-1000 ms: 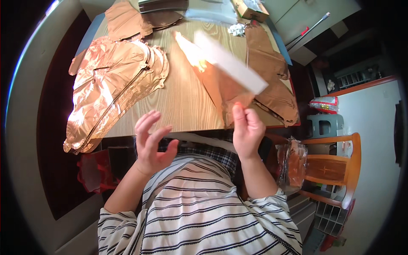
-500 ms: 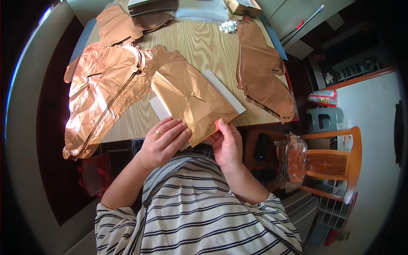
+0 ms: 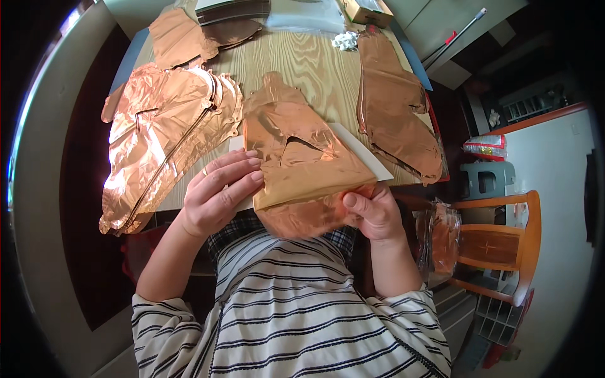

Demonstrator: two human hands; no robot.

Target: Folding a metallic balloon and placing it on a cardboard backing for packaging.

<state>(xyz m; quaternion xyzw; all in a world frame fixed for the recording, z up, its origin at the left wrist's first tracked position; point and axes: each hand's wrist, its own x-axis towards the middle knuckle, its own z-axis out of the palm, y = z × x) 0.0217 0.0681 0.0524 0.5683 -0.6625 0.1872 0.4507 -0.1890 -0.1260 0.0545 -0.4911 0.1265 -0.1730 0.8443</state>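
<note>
A deflated copper-coloured foil balloon (image 3: pixel 287 129) lies folded over a white card (image 3: pixel 364 153) at the table's near edge. A triangular cut-out shows in its upper face, and its lower flap hangs over the edge towards my lap. My left hand (image 3: pixel 217 192) grips the left side, fingers together on top and thumb hidden underneath. At the lower right corner my right hand (image 3: pixel 376 211) pinches the foil, thumb on top, other fingers mostly behind it. Beside it on the left lies a stack of shiny flat foil balloons (image 3: pixel 161 138).
More flat foil balloons (image 3: pixel 397 104) lie along the table's right side, others (image 3: pixel 179 41) at the far left. At the back are a stack of cards (image 3: pixel 233 11), clear plastic sleeves (image 3: pixel 305 16), a cardboard box (image 3: pixel 367 11) and a crumpled white bit (image 3: pixel 345 41). A wooden chair (image 3: pixel 491 242) stands right.
My right hand has moved right and slightly down, holding the foil's lower corner. The lower flap now hangs spread out, and the cut-out shows more clearly. My left hand has shifted left and slightly up.
</note>
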